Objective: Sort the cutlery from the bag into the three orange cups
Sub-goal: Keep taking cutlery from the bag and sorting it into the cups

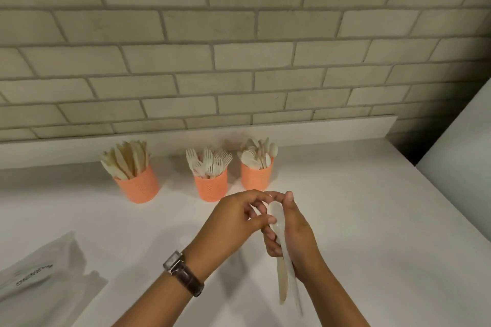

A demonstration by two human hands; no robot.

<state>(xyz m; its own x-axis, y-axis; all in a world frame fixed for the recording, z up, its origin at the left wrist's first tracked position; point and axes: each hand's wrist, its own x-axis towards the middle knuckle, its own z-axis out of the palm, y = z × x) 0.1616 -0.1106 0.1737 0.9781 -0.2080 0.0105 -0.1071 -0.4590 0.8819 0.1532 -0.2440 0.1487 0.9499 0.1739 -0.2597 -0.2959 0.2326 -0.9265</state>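
One cutlery piece (281,280), long axis toward rightmost cup (255,181)

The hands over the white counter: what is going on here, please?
A person is sorting wooden cutlery. The right hand grips a pale, apparently thinly wrapped piece of cutlery, while the left hand pinches its top end. Three orange cups stand at the back: the left cup holds knives, the middle cup forks, the right cup spoons. A white bag lies on the counter at lower left.
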